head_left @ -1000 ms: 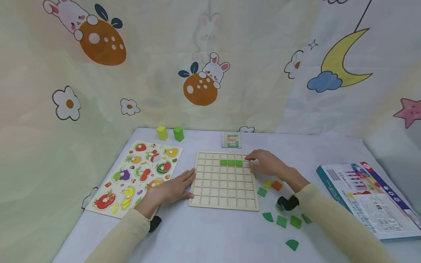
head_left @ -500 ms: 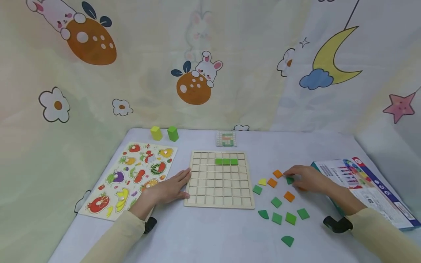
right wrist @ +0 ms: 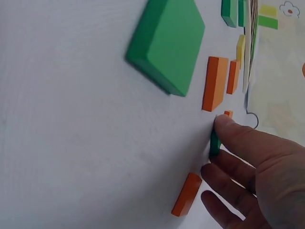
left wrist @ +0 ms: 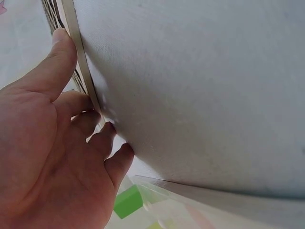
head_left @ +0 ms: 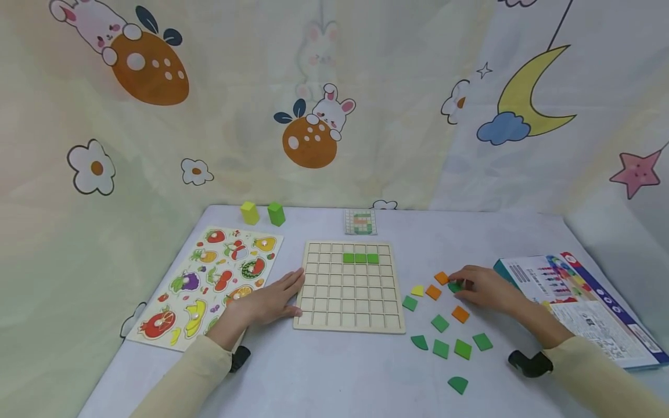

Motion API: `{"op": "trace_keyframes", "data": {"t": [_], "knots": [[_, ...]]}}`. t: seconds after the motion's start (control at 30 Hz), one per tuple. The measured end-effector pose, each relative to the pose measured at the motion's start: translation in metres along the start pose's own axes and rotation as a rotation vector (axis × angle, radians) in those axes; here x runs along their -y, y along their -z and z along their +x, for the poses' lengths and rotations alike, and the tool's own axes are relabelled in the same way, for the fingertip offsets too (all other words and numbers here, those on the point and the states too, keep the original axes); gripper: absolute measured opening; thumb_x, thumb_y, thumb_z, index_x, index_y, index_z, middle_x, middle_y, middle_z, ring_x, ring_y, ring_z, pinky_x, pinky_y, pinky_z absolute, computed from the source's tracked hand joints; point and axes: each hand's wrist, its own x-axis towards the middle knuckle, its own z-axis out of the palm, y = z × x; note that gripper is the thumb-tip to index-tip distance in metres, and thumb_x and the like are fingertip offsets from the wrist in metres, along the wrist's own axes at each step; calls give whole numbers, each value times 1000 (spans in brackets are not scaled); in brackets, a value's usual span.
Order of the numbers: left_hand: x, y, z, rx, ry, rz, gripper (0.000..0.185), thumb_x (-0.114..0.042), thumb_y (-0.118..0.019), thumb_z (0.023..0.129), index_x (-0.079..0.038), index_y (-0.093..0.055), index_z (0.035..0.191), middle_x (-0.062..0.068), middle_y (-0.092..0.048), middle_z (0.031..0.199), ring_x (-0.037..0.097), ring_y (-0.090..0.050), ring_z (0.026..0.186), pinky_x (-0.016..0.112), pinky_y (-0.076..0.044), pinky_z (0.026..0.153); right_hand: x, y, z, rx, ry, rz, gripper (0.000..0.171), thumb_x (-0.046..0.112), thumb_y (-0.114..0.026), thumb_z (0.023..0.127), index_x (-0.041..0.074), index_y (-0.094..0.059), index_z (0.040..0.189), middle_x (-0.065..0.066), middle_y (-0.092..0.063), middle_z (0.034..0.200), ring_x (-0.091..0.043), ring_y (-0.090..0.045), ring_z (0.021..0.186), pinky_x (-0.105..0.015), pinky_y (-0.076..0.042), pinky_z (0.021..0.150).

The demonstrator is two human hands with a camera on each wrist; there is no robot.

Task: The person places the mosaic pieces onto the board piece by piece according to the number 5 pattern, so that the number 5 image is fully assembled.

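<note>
My left hand (head_left: 274, 299) lies with straight fingers against the left edge of a wooden grid board (head_left: 350, 316). In the left wrist view, the thumb and fingertips of the left hand (left wrist: 62, 133) touch the board's edge (left wrist: 81, 52). Three light green squares (head_left: 360, 258) sit side by side in the board's second row. Right of the board, my right hand (head_left: 488, 287) pinches a dark green tile (right wrist: 215, 143) between thumb and fingers, low over the table. An orange tile (right wrist: 187, 194) lies beneath that hand, hidden in the head view.
Loose green tiles (head_left: 441, 348), orange tiles (head_left: 460, 314) and a yellow tile (head_left: 417, 290) lie right of the board. A fruit puzzle (head_left: 219, 255) is at left, a flat box (head_left: 580, 313) at right. A pattern card (head_left: 360, 222) and two blocks (head_left: 276, 214) stand behind.
My right hand has left the board's upper right corner, moved right to the loose tiles and taken hold of a dark green one. The left hand has stayed at the board's edge.
</note>
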Motion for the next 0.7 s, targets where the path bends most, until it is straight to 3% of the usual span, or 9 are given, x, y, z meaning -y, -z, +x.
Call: {"op": "trace_keyframes", "data": {"t": [0.17, 0.33, 0.53, 0.7], "knots": [[1, -1, 0, -4, -3, 16, 83, -47, -55, 94, -13, -13, 157, 1, -4, 165, 23, -7, 153, 42, -25, 120, 6, -4, 1, -20, -45, -54, 36, 23, -77, 82, 8, -69, 114, 6, -58, 82, -7, -48, 72, -20, -43, 60], [1, 0, -1, -5, -7, 12, 83, -47, -55, 94, -12, -13, 156, 2, -5, 165, 24, -7, 152, 43, -25, 119, 10, -3, 1, -19, -76, -39, 38, 25, -78, 82, 8, -69, 114, 5, -58, 82, -9, -49, 73, -21, -43, 61], [0, 0, 0, -8, -14, 9, 83, -47, -55, 94, -13, -12, 157, 3, -5, 165, 24, -7, 152, 43, -25, 119, 7, 4, 0, -26, -21, 5, 44, 20, -80, 79, 7, -67, 119, -4, -67, 104, -16, -59, 87, -34, -55, 75], [1, -1, 0, -5, -13, 14, 83, -48, -55, 94, -14, -12, 157, 2, -4, 165, 23, -7, 153, 43, -25, 119, 6, 6, -2, 16, 45, 64, 43, 5, -76, 80, 6, -65, 122, -11, -66, 121, -26, -62, 103, -46, -53, 90]]}}
